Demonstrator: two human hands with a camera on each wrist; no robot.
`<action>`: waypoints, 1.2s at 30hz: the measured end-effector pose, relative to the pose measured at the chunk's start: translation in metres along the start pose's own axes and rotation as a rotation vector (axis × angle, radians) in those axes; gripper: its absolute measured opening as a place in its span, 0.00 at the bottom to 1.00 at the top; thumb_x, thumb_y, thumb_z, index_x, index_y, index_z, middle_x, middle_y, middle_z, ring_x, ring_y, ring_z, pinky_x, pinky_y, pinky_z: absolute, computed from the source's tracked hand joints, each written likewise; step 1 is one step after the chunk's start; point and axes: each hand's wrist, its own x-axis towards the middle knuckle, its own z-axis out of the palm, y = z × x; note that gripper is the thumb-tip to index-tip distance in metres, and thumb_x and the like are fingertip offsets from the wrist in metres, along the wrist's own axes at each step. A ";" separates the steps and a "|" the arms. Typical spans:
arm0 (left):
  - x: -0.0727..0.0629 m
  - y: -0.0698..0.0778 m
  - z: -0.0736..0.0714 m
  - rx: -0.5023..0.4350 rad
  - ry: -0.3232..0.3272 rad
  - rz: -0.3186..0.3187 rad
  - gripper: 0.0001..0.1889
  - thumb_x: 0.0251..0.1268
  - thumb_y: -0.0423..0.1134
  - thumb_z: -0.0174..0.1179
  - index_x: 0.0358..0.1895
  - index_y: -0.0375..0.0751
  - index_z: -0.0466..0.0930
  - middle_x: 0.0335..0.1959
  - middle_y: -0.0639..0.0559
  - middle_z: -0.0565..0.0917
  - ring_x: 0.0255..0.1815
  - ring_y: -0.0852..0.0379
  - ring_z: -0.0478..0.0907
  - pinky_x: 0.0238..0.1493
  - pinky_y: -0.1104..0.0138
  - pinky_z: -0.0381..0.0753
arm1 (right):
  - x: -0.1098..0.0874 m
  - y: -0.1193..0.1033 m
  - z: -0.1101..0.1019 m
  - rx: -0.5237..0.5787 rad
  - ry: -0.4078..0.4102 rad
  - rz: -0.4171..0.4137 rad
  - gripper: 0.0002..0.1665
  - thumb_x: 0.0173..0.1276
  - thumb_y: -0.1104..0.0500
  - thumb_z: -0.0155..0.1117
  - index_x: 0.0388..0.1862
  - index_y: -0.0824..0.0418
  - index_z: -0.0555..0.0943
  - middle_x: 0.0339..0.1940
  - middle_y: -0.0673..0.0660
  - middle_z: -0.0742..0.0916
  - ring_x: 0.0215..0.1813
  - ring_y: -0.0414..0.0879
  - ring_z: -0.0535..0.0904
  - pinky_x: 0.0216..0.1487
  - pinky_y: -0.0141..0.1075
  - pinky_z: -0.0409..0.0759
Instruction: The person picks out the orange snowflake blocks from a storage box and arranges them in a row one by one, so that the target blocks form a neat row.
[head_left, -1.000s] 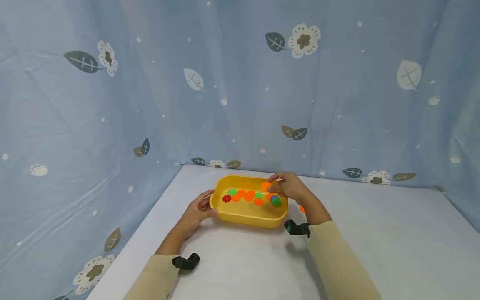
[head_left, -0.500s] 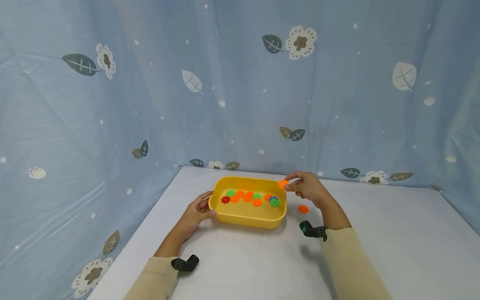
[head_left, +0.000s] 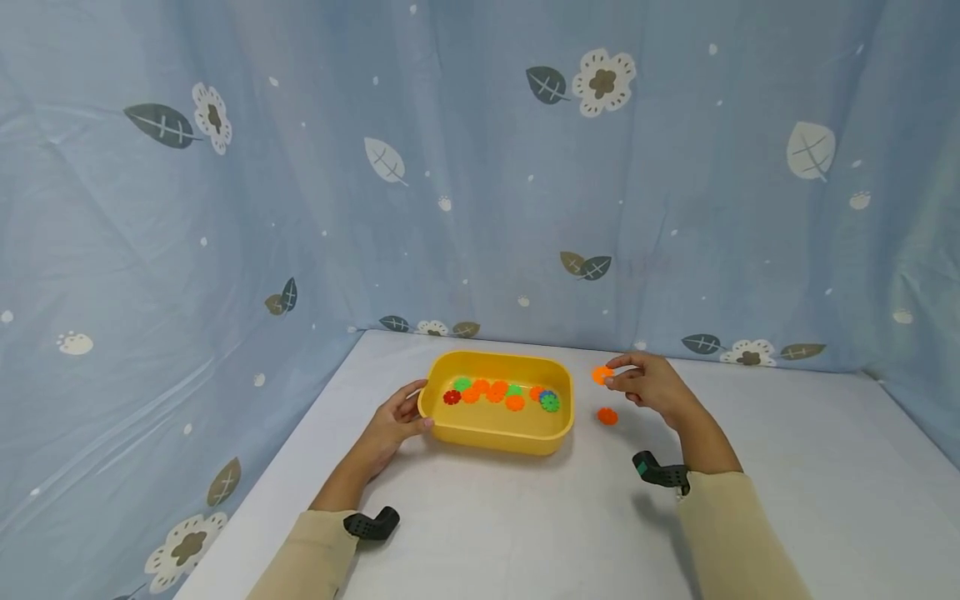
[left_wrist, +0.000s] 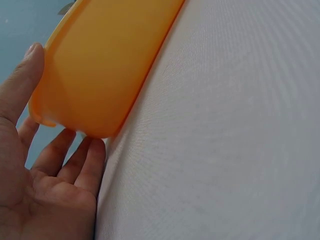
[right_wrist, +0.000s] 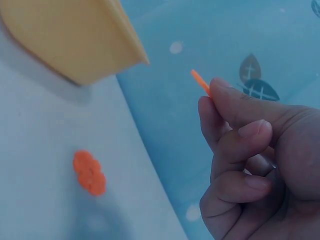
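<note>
A yellow plastic basin (head_left: 491, 438) stands on the white table, with several flower-shaped plastic discs lying inside in red, green, orange and blue. My left hand (head_left: 392, 423) holds its left end, thumb and fingers spread around the corner; in the left wrist view the fingertips (left_wrist: 95, 150) touch the outer wall. To the right of the basin, my right hand (head_left: 651, 385) pinches an orange flower disc (head_left: 601, 375) between thumb and forefinger, above the table. The right wrist view shows that disc (right_wrist: 201, 82) edge-on. Another orange disc (right_wrist: 90, 172) lies flat on the table below it.
Blue curtain cloth (head_left: 480, 167) with leaf and flower prints hangs behind and to the left of the table. A white cloth (head_left: 787, 467) covers the tabletop. Black wrist cameras (head_left: 660, 472) sit on both wrists.
My right hand has moved right with the pinched orange disc, from above the basin to beyond its right end. The orange disc on the table has come into full view. The left hand stays put.
</note>
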 end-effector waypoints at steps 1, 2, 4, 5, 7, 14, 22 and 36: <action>0.000 0.000 0.000 -0.001 -0.003 0.000 0.38 0.60 0.32 0.68 0.73 0.50 0.62 0.72 0.44 0.65 0.70 0.46 0.64 0.65 0.60 0.68 | 0.000 0.003 -0.002 -0.003 0.006 0.008 0.27 0.65 0.56 0.70 0.59 0.63 0.74 0.43 0.61 0.85 0.28 0.46 0.70 0.26 0.32 0.70; 0.000 0.000 0.000 -0.005 -0.006 0.003 0.38 0.60 0.32 0.68 0.73 0.49 0.61 0.72 0.44 0.65 0.70 0.46 0.63 0.65 0.60 0.68 | -0.001 0.005 -0.003 -0.004 0.009 0.014 0.27 0.64 0.55 0.70 0.59 0.63 0.74 0.42 0.60 0.85 0.28 0.46 0.71 0.26 0.32 0.70; 0.001 -0.001 0.000 -0.015 -0.008 0.007 0.38 0.60 0.31 0.68 0.73 0.49 0.62 0.72 0.44 0.66 0.70 0.46 0.64 0.65 0.60 0.68 | -0.001 0.010 -0.006 -0.004 0.008 0.021 0.29 0.64 0.54 0.71 0.60 0.63 0.74 0.41 0.58 0.85 0.28 0.46 0.71 0.26 0.33 0.69; 0.002 -0.001 0.000 -0.020 -0.007 0.010 0.38 0.60 0.31 0.68 0.72 0.49 0.62 0.72 0.44 0.66 0.70 0.46 0.64 0.65 0.60 0.68 | -0.001 0.013 -0.008 -0.003 0.009 0.022 0.29 0.64 0.54 0.71 0.60 0.63 0.74 0.41 0.58 0.85 0.28 0.46 0.71 0.26 0.32 0.69; 0.003 -0.001 0.001 -0.030 -0.005 0.018 0.37 0.59 0.31 0.68 0.72 0.50 0.63 0.71 0.44 0.67 0.70 0.47 0.64 0.64 0.61 0.69 | -0.001 0.017 -0.012 -0.002 0.008 0.016 0.30 0.63 0.53 0.71 0.60 0.64 0.74 0.40 0.57 0.85 0.27 0.46 0.71 0.26 0.32 0.69; 0.004 0.001 0.005 -0.019 -0.014 0.030 0.39 0.58 0.33 0.70 0.73 0.50 0.62 0.72 0.44 0.66 0.71 0.47 0.63 0.64 0.62 0.69 | -0.003 0.037 -0.022 -0.012 0.003 0.033 0.28 0.64 0.56 0.70 0.59 0.65 0.74 0.36 0.55 0.84 0.26 0.44 0.70 0.23 0.31 0.68; -0.001 0.004 0.002 -0.006 0.000 0.014 0.39 0.58 0.33 0.70 0.72 0.51 0.63 0.72 0.45 0.66 0.70 0.47 0.64 0.64 0.61 0.68 | -0.003 0.058 -0.018 -0.051 0.005 0.070 0.25 0.63 0.57 0.70 0.56 0.65 0.77 0.31 0.55 0.83 0.24 0.45 0.71 0.24 0.33 0.69; 0.000 0.002 0.001 -0.017 -0.004 0.011 0.39 0.58 0.33 0.70 0.73 0.50 0.63 0.72 0.44 0.66 0.70 0.47 0.64 0.64 0.61 0.69 | -0.006 0.070 -0.017 -0.208 0.002 0.061 0.20 0.63 0.60 0.68 0.53 0.66 0.80 0.29 0.54 0.83 0.25 0.47 0.72 0.27 0.35 0.71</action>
